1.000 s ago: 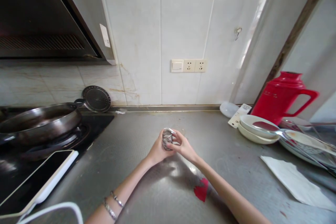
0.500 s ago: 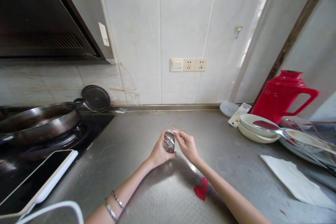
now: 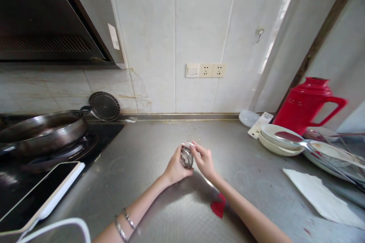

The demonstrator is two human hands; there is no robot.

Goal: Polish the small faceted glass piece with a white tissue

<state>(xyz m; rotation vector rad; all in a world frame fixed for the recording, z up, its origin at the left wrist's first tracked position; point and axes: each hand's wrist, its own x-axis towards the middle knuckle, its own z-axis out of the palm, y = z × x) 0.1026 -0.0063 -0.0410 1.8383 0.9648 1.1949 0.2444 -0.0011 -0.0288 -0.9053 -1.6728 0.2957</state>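
Observation:
Above the middle of the counter, my left hand [image 3: 176, 168] is wrapped round a dark grey, mottled, egg-shaped thing [image 3: 186, 157] with a shiny surface that looks like clear wrap. My right hand [image 3: 203, 158] is at its upper right side, with thumb and fingertips pinched together at the top edge on what seems to be the wrap. The fingertips partly hide what they pinch. A torn red scrap [image 3: 218, 207] lies on the counter beside my right forearm.
Left: a pan [image 3: 42, 131] on a black stove, with a phone [image 3: 40, 197] and its white cable at the front. Right: stacked bowls [image 3: 281, 148] with a spoon, a red thermos jug [image 3: 305, 104], and a white paper sheet [image 3: 322, 197]. A tiled wall stands behind.
Both hands and the egg-shaped thing have shifted slightly right and down. The egg-shaped thing has turned a little in my left hand, while my right fingers stay at its top edge.

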